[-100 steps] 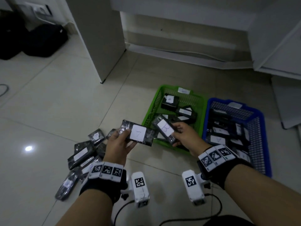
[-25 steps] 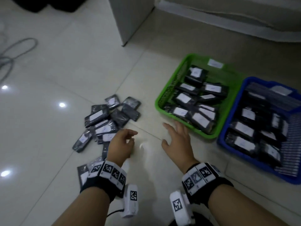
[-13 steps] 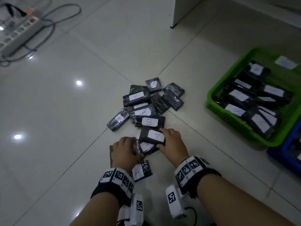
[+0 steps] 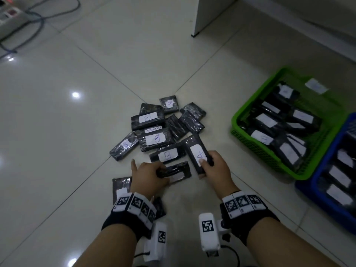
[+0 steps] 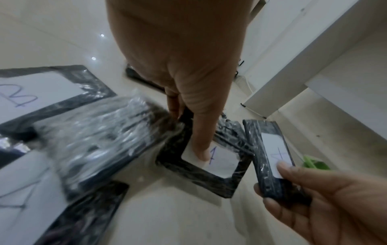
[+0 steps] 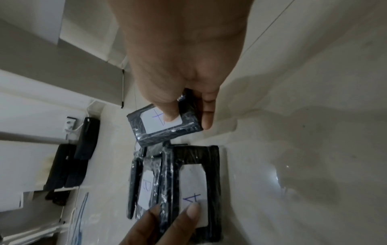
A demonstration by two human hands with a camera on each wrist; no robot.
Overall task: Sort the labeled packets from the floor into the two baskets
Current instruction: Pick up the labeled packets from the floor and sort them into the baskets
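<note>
Several black wrapped packets with white labels lie in a pile (image 4: 154,132) on the tiled floor, most marked B. My right hand (image 4: 207,161) pinches a packet marked A (image 4: 196,151) by its near end, thumb on the label, and holds it tilted just right of the pile (image 6: 165,126). My left hand (image 4: 154,172) grips the left end of another labelled packet (image 4: 179,171) that lies flat on the floor; its thumb presses the label (image 5: 220,162). The green basket (image 4: 238,116) and the blue basket (image 4: 308,187) stand at the right, both holding packets.
More packets (image 4: 121,186) lie beside my left wrist, partly hidden by it. A power strip with cables (image 4: 28,18) sits at the far left. A white cabinet panel (image 4: 212,14) stands at the back. Bare tile lies between the pile and the baskets.
My right hand has raised the A packet off the pile and turned it lengthwise. My left hand has shifted right and closed on the packet beneath.
</note>
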